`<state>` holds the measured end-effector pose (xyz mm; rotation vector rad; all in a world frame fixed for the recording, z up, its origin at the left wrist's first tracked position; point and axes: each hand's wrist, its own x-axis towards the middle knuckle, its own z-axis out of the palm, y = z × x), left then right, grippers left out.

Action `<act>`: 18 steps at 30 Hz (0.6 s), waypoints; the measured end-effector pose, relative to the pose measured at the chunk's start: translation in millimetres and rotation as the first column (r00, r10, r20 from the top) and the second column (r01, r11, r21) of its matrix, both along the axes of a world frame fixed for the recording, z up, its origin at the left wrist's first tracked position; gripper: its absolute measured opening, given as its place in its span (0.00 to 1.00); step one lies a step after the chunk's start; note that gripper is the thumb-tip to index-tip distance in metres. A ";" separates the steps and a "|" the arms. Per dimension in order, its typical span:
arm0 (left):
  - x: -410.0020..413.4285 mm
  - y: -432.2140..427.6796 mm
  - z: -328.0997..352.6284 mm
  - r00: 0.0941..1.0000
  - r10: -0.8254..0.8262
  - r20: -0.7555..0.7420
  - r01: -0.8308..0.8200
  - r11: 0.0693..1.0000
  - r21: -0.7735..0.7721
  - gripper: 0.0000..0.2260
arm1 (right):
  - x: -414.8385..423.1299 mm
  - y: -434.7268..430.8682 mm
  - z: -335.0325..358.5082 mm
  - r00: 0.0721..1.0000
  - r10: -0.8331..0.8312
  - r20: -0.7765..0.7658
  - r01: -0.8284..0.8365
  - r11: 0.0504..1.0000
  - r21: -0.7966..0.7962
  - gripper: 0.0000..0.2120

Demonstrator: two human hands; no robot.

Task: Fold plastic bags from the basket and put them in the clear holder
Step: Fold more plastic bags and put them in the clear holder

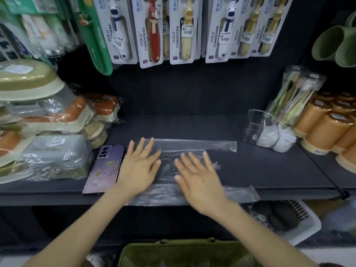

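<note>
Pressing down on the clear plastic bag (192,151), both hands are at work in the centre of the frame. The left hand (139,170) lies flat on the bag's left part, fingers straight and spread. The right hand (198,180) sits just beside it, fingers likewise straight and fanned, though a little blurred.

The bag lies wide across the dark shelf (269,170), with one long strip running right along its upper edge and another along the shelf's front lip. Right of centre stands the clear holder (258,128), something white inside it, well apart from the hands. At the bottom edge the green basket (173,253) peeks in between the forearms.

A purple phone (105,168) lies just left of the left hand. Toothbrush packs (154,29) hang across the top — and orange cups (327,128) crowd the right edge.
</note>
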<state>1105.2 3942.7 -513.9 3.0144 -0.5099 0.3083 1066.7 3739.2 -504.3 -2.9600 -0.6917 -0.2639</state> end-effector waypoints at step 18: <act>-34.0 1.3 -12.3 0.922 -0.068 -0.381 -0.108 0.901 -0.420 0.30 | -40.8 -43.3 -25.7 0.953 0.248 0.177 -0.239 0.968 -0.071 0.27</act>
